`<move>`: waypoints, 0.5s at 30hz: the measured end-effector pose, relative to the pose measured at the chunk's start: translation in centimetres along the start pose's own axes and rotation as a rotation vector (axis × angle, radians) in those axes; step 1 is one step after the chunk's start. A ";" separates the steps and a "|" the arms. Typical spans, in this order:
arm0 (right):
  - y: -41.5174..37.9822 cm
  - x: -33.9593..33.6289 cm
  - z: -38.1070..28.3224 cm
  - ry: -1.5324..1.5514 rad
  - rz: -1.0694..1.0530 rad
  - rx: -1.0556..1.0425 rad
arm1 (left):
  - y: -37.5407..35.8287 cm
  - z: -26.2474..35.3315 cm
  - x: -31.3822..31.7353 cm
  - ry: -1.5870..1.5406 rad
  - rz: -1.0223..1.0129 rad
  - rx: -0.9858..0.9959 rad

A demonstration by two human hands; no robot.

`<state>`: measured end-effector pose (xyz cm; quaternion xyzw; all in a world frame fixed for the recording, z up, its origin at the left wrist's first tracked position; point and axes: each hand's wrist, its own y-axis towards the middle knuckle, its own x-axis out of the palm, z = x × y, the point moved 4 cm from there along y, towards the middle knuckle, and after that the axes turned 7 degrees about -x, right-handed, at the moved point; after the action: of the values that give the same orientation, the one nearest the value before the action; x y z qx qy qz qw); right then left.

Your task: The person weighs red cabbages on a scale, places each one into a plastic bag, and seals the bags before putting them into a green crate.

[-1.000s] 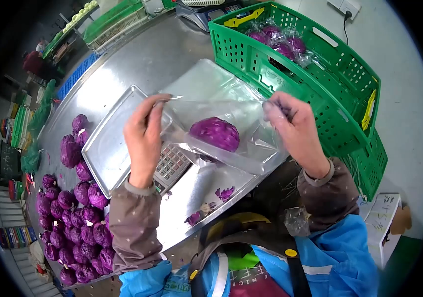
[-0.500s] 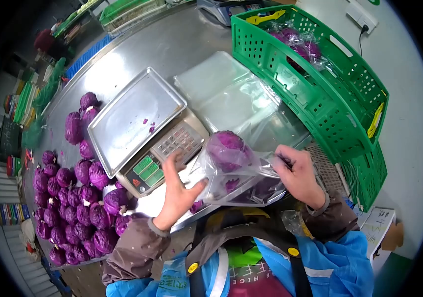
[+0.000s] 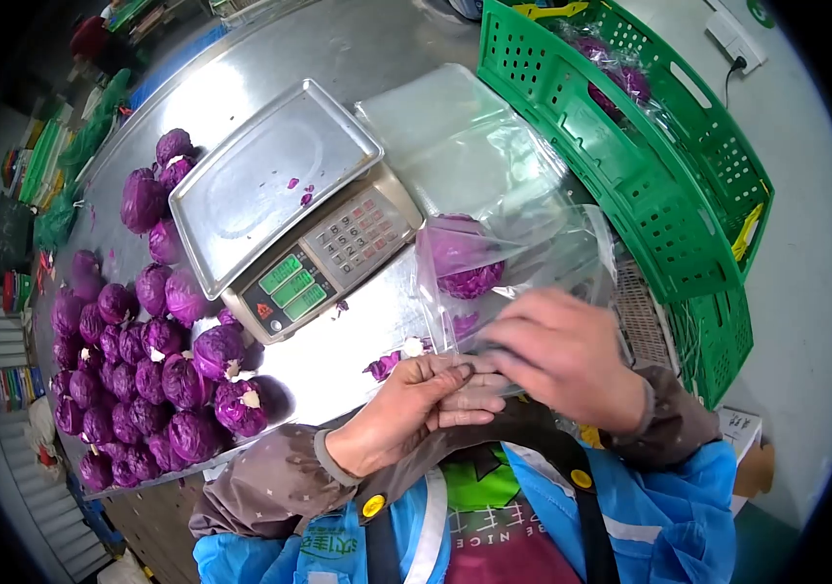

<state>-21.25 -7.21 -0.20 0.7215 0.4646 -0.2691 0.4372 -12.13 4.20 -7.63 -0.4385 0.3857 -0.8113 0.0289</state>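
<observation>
Just beyond the two hands, the red cabbage (image 3: pixel 463 255) sits in a clear bag (image 3: pixel 523 263) on the worktop (image 3: pixel 338 360) — left hand (image 3: pixel 416 404) and right hand (image 3: pixel 557 355) touching, pinching its near mouth, roughly equally close.

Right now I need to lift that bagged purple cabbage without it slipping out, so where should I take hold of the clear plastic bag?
Probably at the clear plastic bag's near end, coming from the person's side. The round purple cabbage sits at the far end, leaving the near end flat and slack, where the left hand and right hand already pinch it.
</observation>
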 end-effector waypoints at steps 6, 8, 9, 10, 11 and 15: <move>-1.2 2.0 -0.7 0.021 -0.230 0.024 | -0.2 -0.2 -0.4 -0.150 -0.026 -0.053; -1.2 2.2 -1.4 -0.149 -0.244 -0.081 | -0.1 -0.2 -0.2 -0.177 -0.047 -0.065; -1.1 2.2 -1.5 -0.153 -0.243 -0.079 | 0.0 -0.1 -0.2 -0.135 -0.011 -0.039; -1.0 2.4 -1.8 -0.200 -0.262 -0.125 | 0.0 0.0 -0.2 -0.093 0.025 -0.013; -1.0 2.5 -2.0 -0.247 -0.281 -0.171 | -0.1 0.0 0.0 -0.090 0.023 -0.014; -0.6 -3.6 -2.7 0.133 0.010 -0.238 | -0.1 0.9 -0.2 0.001 0.062 0.052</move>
<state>-23.38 -6.29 3.66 0.6832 0.5175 -0.1615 0.4892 -11.35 3.80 -7.42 -0.4250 0.3779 -0.8200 0.0652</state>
